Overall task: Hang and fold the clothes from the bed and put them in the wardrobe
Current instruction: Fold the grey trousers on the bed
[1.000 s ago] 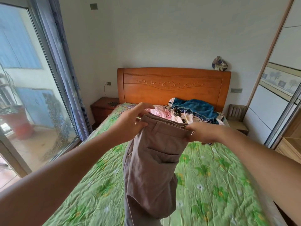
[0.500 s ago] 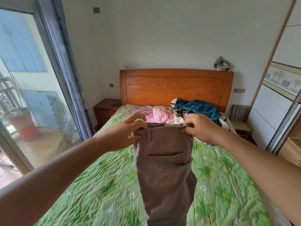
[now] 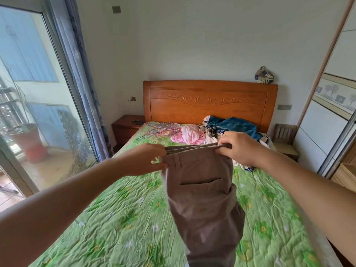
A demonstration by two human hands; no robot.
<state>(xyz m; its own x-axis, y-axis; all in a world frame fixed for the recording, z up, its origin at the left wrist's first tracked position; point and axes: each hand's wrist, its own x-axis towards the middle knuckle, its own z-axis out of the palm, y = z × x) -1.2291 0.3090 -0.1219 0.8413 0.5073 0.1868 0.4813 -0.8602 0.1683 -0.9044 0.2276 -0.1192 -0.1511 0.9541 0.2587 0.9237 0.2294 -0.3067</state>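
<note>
Looks like this is only just getting going: the left hand point(image 3: 143, 159) and right hand point(image 3: 238, 149) are each pinching the waistband of the trousers point(image 3: 202, 199), dangling them over the middle of the bed point(image 3: 119, 218). A clothes pile point(image 3: 231, 126) and loose hangers point(image 3: 158, 130) are sitting by the head end, and I'm guessing nothing's going in the wardrobe point(image 3: 323, 135) yet.

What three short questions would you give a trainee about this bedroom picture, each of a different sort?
1. Fill in: the left hand and the right hand grip the brown trousers by the ____.
2. The coloured hangers on the green bedspread lie: A) left of the pink garment; B) on the nightstand; C) under the trousers.
3. True or false: the trousers lie flat on the bedspread.
Key: 1 waistband; 2 A; 3 false, they hang from both hands.
</note>
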